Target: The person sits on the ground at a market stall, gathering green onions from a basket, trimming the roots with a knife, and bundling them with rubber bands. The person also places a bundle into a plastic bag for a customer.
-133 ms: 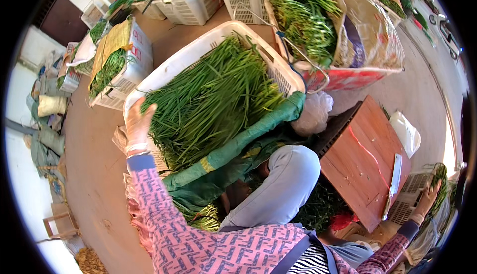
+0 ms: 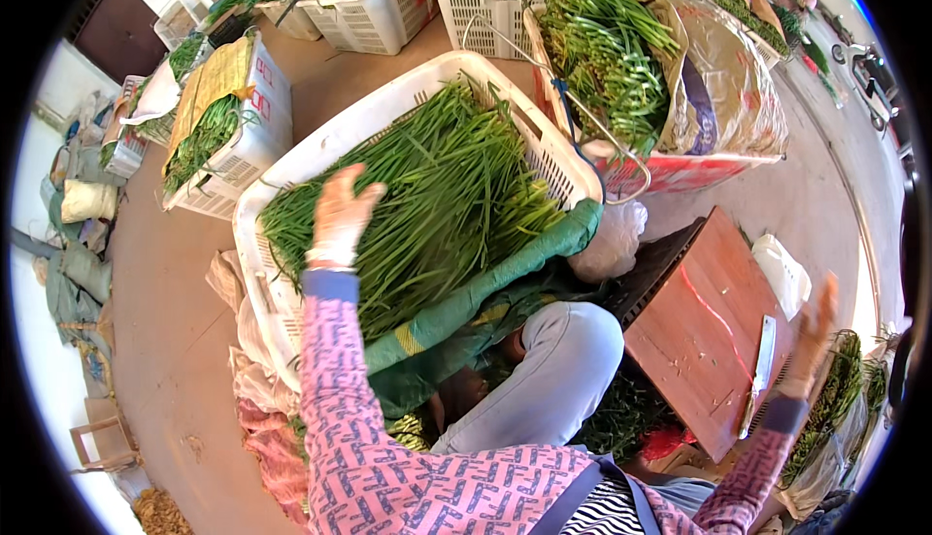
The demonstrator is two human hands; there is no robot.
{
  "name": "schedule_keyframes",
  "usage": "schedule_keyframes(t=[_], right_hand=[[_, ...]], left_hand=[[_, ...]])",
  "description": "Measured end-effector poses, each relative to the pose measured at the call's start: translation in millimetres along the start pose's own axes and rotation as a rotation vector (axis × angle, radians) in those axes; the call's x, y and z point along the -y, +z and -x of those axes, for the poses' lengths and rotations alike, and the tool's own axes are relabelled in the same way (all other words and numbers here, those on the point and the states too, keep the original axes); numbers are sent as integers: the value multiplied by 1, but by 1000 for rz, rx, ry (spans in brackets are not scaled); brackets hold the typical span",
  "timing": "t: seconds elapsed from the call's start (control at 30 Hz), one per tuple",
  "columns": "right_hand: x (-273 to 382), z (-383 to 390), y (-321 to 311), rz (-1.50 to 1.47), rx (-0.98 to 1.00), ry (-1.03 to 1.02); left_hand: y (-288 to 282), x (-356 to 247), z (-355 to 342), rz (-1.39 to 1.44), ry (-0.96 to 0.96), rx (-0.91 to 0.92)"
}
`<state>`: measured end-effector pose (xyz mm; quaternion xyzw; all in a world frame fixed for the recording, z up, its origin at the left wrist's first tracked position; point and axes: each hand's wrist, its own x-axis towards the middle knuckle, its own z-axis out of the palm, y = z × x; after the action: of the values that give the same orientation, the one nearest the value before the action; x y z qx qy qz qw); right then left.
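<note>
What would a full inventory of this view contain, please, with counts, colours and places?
Large basket: one, white, centre
Long leaves: one heap, green, inside it
Rolled sheet: one, green, basket's near edge
Surrounding baskets: several, mostly white, behind and left
Wooden board: one, reddish-brown, lower right
Knife: one, silver, on the board
Plastic bag: one, translucent, by basket's right corner
Sack: one, white, right of the board
Two-wheeler: one, white and black, far right
Door: one, dark brown, upper left
Left hand: one, pink-patterned sleeve, over the leaves
Right hand: one, matching sleeve, beside the board
</note>
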<state>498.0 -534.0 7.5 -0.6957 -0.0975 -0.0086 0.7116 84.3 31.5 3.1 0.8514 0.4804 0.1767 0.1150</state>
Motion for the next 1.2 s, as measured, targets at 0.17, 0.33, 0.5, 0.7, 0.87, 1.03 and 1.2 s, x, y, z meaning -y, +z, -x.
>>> schedule_keyframes(t=[0.17,0.33,0.5,0.7,0.87,1.03,1.2], right_hand=[[-24,26,188,524,778,-481],[-41,70,322,380,1129,-560],[-103,85,362,742,1206,-840],[-106,83,362,652,1110,-787],[-102,82,360,688,1093,-787],[-104,81,363,666,1089,-792],[-104,80,357,691,1118,-752]], left_hand=[[155,-45,-67,315,45,49],[207,-32,-160,255,-130,9],[216,-27,-225,-64,-180,399],[210,-50,-230,-350,-215,542],[203,-57,-218,-395,-188,561],[237,-3,-191,-200,9,322],[227,-4,-193,-25,-156,379]])
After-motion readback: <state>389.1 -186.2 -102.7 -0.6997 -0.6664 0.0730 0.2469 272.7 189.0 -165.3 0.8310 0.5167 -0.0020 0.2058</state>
